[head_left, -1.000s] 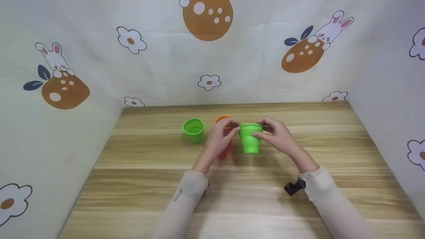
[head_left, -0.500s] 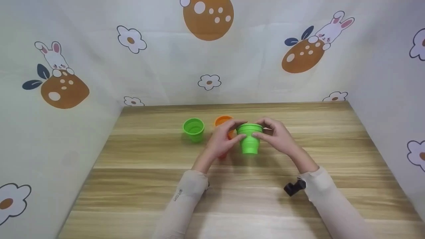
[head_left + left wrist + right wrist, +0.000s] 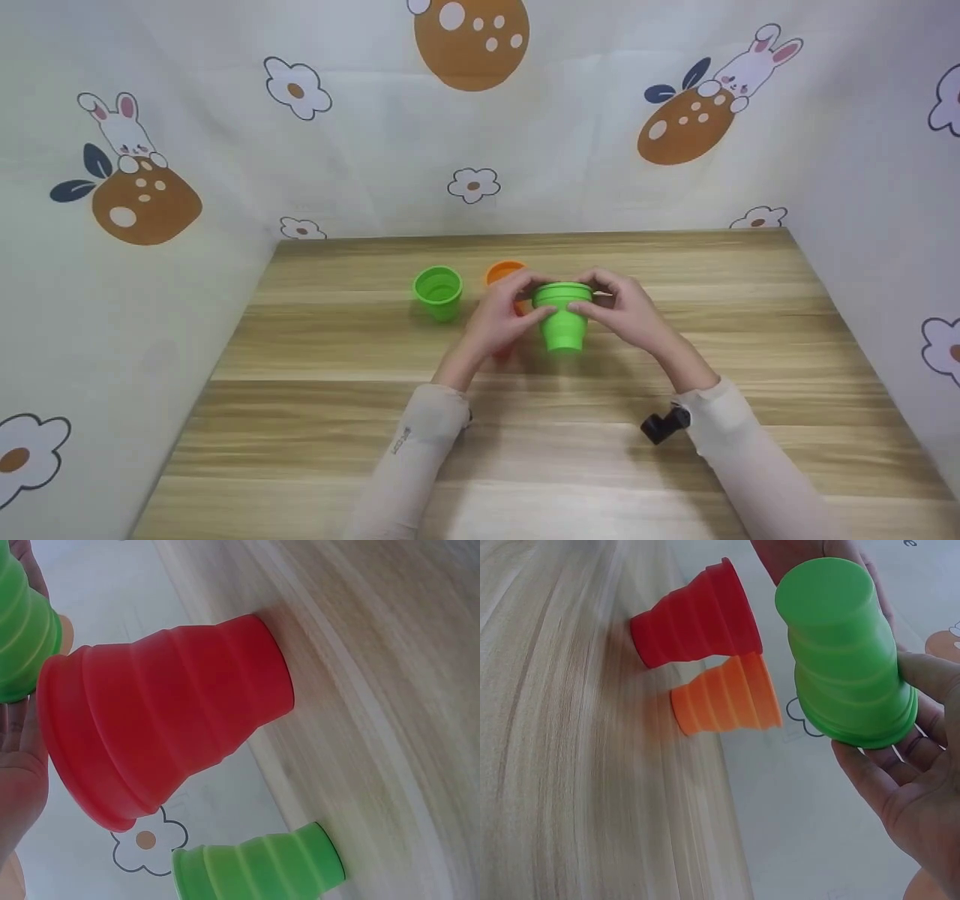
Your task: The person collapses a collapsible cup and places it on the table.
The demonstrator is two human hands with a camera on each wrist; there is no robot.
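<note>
The left hand [image 3: 501,319] has shifted from the rim's edge of the light green cup [image 3: 564,326] onto its side, its thumb now pressing the front near the right hand's [image 3: 634,311] thumb. The cup sits slightly lower and further left, and the left hand hides more of the red cup [image 3: 169,712] in the head view.

- In front of you is a table [image 3: 300,420] with wood grain, streaked in lighter and darker brown.
- On it you have an orange cup [image 3: 721,697], standing upright, mouth up.
- Nearer to you than the orange cup stands your red cup [image 3: 692,621], also upright; whether they touch is unclear.
- Left of the orange cup, apart from it, you have an upright green cup [image 3: 439,306].
</note>
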